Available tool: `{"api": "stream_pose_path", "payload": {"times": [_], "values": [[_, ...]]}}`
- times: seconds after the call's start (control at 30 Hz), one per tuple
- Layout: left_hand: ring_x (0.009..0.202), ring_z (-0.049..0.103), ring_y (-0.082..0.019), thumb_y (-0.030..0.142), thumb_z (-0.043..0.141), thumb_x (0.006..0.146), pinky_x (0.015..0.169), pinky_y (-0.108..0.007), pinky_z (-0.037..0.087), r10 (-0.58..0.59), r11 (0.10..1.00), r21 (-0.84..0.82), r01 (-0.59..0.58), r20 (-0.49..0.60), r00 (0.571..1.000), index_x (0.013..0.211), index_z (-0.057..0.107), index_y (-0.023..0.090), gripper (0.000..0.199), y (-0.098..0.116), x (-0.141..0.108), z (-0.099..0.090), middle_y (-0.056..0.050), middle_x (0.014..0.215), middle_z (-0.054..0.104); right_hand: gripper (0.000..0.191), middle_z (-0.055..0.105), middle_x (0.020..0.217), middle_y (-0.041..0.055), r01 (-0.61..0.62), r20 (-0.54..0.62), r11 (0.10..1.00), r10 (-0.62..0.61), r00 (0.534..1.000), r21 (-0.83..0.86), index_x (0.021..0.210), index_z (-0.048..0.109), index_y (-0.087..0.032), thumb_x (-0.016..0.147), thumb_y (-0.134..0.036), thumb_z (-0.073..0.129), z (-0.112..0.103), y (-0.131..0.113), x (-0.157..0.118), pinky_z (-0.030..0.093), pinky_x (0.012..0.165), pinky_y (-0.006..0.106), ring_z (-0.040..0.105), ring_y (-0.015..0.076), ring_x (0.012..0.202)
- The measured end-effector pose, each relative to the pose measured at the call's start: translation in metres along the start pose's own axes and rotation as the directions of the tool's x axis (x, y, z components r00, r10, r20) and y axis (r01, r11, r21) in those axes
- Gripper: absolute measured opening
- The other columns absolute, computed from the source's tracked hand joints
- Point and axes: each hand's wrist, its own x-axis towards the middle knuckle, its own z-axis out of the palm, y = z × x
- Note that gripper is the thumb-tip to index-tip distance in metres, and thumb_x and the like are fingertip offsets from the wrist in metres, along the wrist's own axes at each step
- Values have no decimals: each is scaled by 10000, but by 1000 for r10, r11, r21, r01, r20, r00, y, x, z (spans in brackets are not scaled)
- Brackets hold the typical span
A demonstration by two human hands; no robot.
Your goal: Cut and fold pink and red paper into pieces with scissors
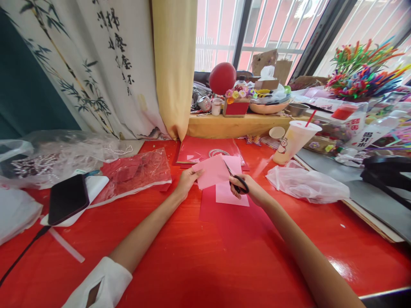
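My left hand [188, 181] pinches the left edge of a pink paper sheet [210, 170], raised above the table. My right hand [247, 188] has its fingers through the handles of black-handled scissors [239, 184], whose blades point up and left at the right edge of the sheet. Beneath lie more light pink paper [229, 196] and a darker red sheet [215, 209]. Behind the hands, a clear packet of red paper [205, 147] carries some thin rings.
On the left are a phone [69, 199], a clear bag of red paper [138, 171] and bags of beads. At the right stand a drink cup [295, 143], a crumpled plastic bag [308, 184] and a grey board [369, 192]. A cluttered sill [205, 125] runs behind.
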Motion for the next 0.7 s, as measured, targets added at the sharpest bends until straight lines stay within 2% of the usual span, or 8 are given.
{"api": "stream_pose_path", "payload": {"times": [0.33,0.7], "values": [[737,607,-175,371,711,642,719,-310,444,-42,997,65,40,29,999,940,688,139,379,1,-2,1,-77,862,693,473,465,383,-2,-1,-50,1000,2,999,21,524,503,-149,793,-538,498,4,3,1,171,428,248,325,65,381],[769,609,-178,396,698,649,742,-309,440,-44,996,81,39,60,997,965,671,135,411,2,-3,1,-71,889,693,490,449,370,-5,1,-72,999,2,997,42,481,482,-151,802,-521,493,6,5,2,167,438,253,325,63,379]]}}
